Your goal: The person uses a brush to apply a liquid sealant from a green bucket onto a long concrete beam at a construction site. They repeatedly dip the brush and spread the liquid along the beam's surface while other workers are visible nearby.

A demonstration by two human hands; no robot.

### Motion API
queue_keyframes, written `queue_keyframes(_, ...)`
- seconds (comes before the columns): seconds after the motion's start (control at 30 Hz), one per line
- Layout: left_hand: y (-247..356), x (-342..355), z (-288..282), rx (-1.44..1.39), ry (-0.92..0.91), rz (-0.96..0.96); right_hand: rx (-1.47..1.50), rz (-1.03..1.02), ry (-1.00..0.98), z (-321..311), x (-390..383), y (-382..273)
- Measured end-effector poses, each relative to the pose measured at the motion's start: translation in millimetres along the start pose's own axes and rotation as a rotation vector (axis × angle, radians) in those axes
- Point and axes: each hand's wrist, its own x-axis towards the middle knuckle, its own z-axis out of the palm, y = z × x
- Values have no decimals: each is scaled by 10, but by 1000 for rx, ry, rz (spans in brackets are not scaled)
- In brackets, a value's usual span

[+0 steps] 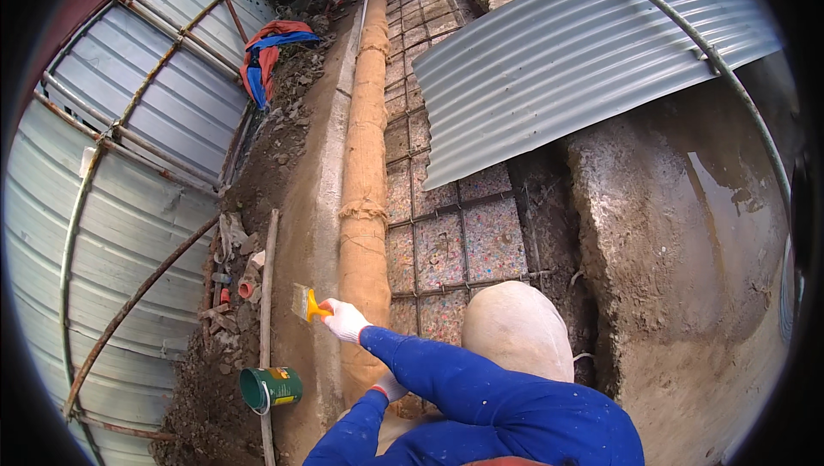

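Brush (310,304) just left of the wrapped pipe (366,157)

Right hand (348,322) grips its yellow handle; left hand (390,387) is partly hidden, grip unclear. Brushing the wrap seems the step in hand; next probably calls for bristles laid on it. Wrap looks tan, coarse, ridged at bands.

Ahead of the brush (311,304) in my right grip (347,321), the strip of bare ground (297,251) between the wooden pole (268,294) and the concrete kerb (329,191) lay open for a hand to pass, though the green bucket (281,385) narrowed its near end. To my right, the wrapped pipe (365,247) blocked the way, and past it I had room above the bar grid (415,251) up to the corrugated sheet (584,71).
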Motion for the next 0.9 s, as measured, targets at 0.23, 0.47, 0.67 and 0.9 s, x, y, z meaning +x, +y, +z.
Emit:
queue_keyframes(0.23, -163, -730, 699, -620, 54, -376, 91, 314, -105, 917, -591, 568)
queue_keyframes(0.47, -380, -665, 1036, -759, 187, -513, 105, 409, -74, 1251, -1170, 1025)
queue_keyframes(0.67, -228, -343, 737, 551, 147, 19, -48, 460, -23, 1278, -1368, 833)
queue_keyframes(0.9, -539, -434, 745, 330, 540, -91, -261, 377, -101, 1850, -1145, 398)
